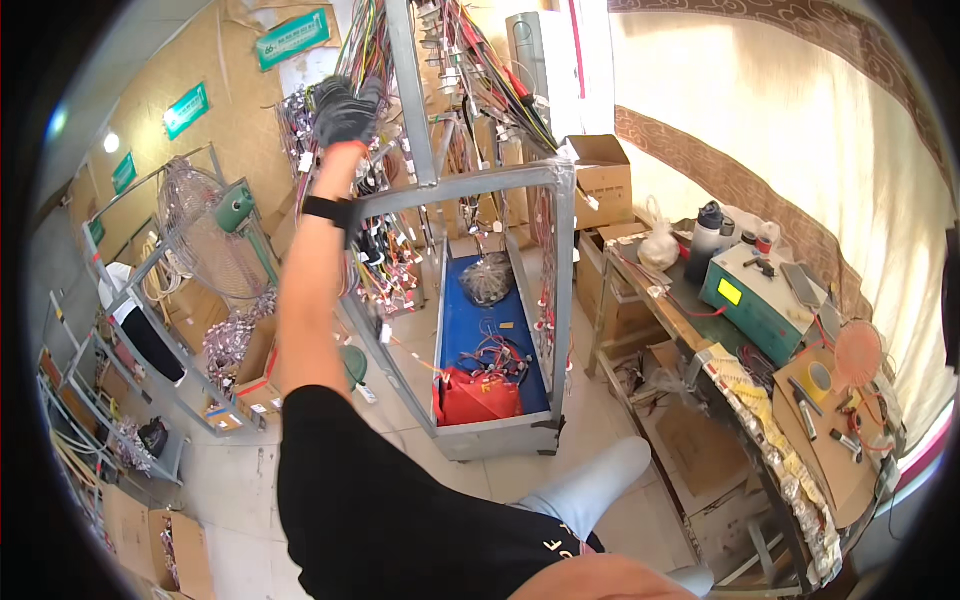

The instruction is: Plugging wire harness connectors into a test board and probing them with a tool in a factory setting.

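Note:
My left hand (347, 112), in a black glove, reaches up to the hanging bundle of coloured wires (368, 40). Its fingers look curled round the wires, though the glove hides part of the grip. A dark band (328, 210) sits on that wrist. The bundle hangs beside the upright of a grey metal rack (462, 185), and more wire harnesses with white connectors (395, 285) dangle below my hand. In the rack's blue base tray (462, 320) lie a red bag (480, 398), loose wires and a clear plastic bag of dark pieces (487, 280). My right hand is out of view.
At right stands a workbench with a green box-shaped device (765, 300), bottles (705, 240), a small pink fan (858, 350) and tools. Cardboard boxes (600, 180) stand behind. Other metal racks (150, 350), a mesh-guarded fan (205, 230) and boxes of harnesses fill the left.

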### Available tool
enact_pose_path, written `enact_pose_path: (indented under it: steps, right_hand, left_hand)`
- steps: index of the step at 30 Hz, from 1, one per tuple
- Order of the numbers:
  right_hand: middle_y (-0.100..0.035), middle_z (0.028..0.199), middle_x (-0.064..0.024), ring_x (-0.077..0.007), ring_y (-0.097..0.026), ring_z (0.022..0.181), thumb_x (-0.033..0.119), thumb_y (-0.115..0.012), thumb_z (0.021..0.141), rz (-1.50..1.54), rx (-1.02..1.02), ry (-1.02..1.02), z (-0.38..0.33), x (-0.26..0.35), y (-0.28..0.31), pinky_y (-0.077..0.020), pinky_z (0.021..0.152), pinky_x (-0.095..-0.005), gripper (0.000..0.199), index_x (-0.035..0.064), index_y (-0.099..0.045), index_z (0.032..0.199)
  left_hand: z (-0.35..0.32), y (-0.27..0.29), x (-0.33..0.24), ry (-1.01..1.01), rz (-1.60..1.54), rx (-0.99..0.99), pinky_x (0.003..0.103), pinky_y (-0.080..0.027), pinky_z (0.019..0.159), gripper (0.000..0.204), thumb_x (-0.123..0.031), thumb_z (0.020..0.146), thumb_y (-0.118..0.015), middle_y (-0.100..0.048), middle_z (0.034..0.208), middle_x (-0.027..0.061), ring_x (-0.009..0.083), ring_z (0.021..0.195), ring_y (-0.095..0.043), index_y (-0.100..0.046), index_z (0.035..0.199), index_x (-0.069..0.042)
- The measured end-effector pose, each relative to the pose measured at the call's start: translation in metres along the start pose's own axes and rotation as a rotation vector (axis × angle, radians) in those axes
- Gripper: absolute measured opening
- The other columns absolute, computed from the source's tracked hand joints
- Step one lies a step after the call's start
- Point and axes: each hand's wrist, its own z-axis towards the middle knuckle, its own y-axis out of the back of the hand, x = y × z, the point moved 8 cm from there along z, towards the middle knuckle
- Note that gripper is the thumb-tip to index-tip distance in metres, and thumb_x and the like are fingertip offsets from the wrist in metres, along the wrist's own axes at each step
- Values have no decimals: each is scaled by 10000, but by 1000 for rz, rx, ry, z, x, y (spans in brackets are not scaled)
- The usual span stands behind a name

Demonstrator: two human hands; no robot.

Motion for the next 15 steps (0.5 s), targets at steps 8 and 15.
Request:
enact_pose_path:
  steps: [8, 15]
  right_hand:
    - [-302, 1333, -130, -331, -289, 1200, 417, -548, 802, -115, 164, -30, -24, -15, -148, -241, 1005, -422, 610, 93, -348, 1278]
    - [-542, 1081, -144, -283, -521, 952, 248, -569, 782, -602, 297, 292, -66, 86, -141, -410, 825, -379, 340, 60, -553, 1065]
  left_hand:
    - [304, -12, -127, -161, -290, 281, 317, -397, 801, 327, -303, 883, -454, -519, 1002, 126, 264, 916, -479, -464, 1109, -68]
    - [64, 43, -330, -604, -1118, 549, 259, -419, 495, 180, -241, 854, -520, -528, 683, 32, 115, 546, -491, -538, 802, -69]
